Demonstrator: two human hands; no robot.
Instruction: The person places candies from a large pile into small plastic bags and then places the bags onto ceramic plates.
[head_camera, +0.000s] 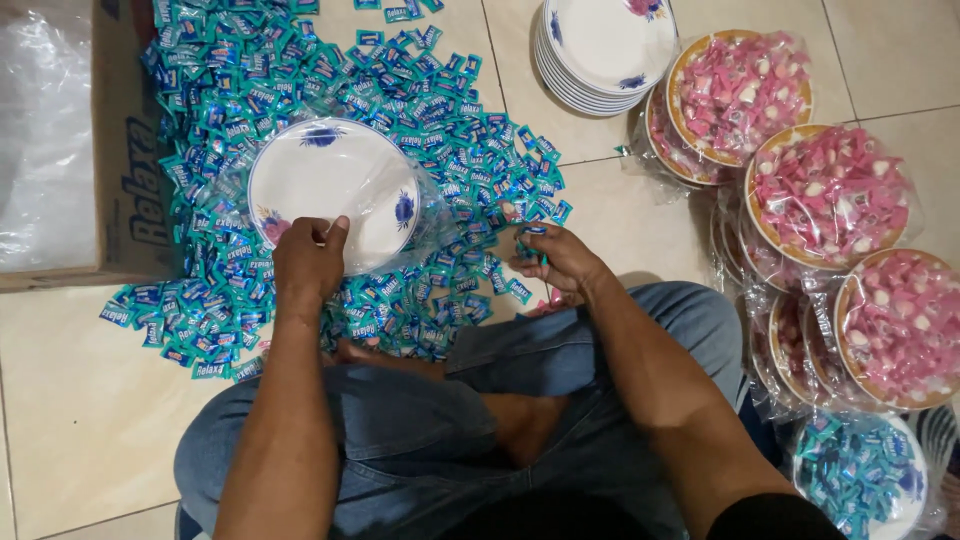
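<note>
The left hand (308, 262) is pinching the near rim of a round white plate with blue flower prints (335, 190), empty and sleeved in clear plastic, lying on a heap of small teal-wrapped candies (440, 130) on the tiled floor (90, 400). The right hand (560, 258), its grip closing, is gathering a few of those candies. At right, bagged plates holding pink candies (830, 195) are sitting beside a stack of empty white plates (600, 45).

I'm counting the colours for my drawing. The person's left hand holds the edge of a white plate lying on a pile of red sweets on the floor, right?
Not quite. The left hand does hold the edge of the white plate, but the pile of sweets under it is teal blue, not red. The head view shows this. The pink sweets are on the wrapped plates to the right.
</note>
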